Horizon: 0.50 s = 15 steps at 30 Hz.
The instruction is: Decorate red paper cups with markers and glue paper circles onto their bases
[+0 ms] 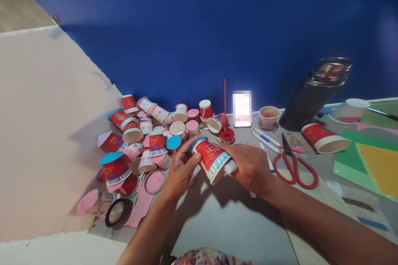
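A red paper cup (211,159) with a blue and white rim band lies on its side between my hands, just above the grey table (230,223). My left hand (182,169) grips its base end, where a blue disc edge shows. My right hand (250,165) is closed around a small white glue tube (230,167), its tip at the cup's open rim.
A heap of similar red and pink cups (146,132) lies left of my hands. Red scissors (294,165), pens (267,140), a lit phone (241,109), a dark flask (314,93), a tape roll (118,212) and coloured paper sheets (373,161) surround them.
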Each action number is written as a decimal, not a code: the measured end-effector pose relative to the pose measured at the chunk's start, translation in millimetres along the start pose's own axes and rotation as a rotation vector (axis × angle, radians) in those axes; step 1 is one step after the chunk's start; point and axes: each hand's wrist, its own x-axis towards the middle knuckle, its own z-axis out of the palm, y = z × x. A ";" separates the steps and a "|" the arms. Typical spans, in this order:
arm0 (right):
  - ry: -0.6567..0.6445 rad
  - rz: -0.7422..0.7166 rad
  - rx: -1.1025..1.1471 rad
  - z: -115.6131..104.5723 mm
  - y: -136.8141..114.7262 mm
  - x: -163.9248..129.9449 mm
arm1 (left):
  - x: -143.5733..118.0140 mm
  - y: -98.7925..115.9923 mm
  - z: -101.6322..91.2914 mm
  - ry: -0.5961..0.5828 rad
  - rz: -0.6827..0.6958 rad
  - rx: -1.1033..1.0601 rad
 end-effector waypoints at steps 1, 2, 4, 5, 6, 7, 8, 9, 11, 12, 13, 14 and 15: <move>-0.003 0.004 0.002 0.6 -0.1 -0.5 | 0.0 -0.1 0.4 0.004 -0.001 -0.003; -0.008 0.008 0.007 1.3 -0.3 -1.2 | -0.1 -0.3 0.5 0.008 -0.001 -0.004; -0.030 0.017 0.021 3.1 -0.6 -2.9 | -0.2 -0.9 -0.6 0.019 -0.004 0.006; -0.045 0.021 0.031 4.0 -0.7 -3.8 | -0.2 -1.3 -2.0 0.026 -0.006 0.018; -0.059 0.024 0.042 4.8 -0.5 -4.7 | -0.2 -1.9 -4.0 0.035 -0.007 0.035; -0.071 0.029 0.053 5.5 -0.1 -5.6 | -0.2 -2.6 -6.6 0.047 -0.007 0.055; -0.081 0.033 0.066 6.1 0.6 -6.5 | -0.1 -3.5 -9.5 0.061 -0.009 0.076; -0.091 0.036 0.082 6.4 1.8 -7.2 | -0.1 -4.3 -12.5 0.077 -0.011 0.100; -0.115 0.031 0.123 6.6 5.6 -8.4 | -0.2 -6.1 -18.0 0.108 -0.009 0.160; -0.126 0.026 0.144 6.7 8.1 -8.8 | -0.6 -7.2 -20.0 0.122 0.000 0.204; -0.132 0.023 0.162 6.9 10.9 -9.2 | -1.3 -8.7 -21.3 0.135 0.016 0.265; -0.134 0.028 0.176 7.4 13.8 -9.6 | -2.3 -10.7 -22.0 0.146 0.045 0.348; -0.130 0.048 0.183 8.2 16.5 -10.1 | -3.8 -13.5 -22.1 0.156 0.091 0.450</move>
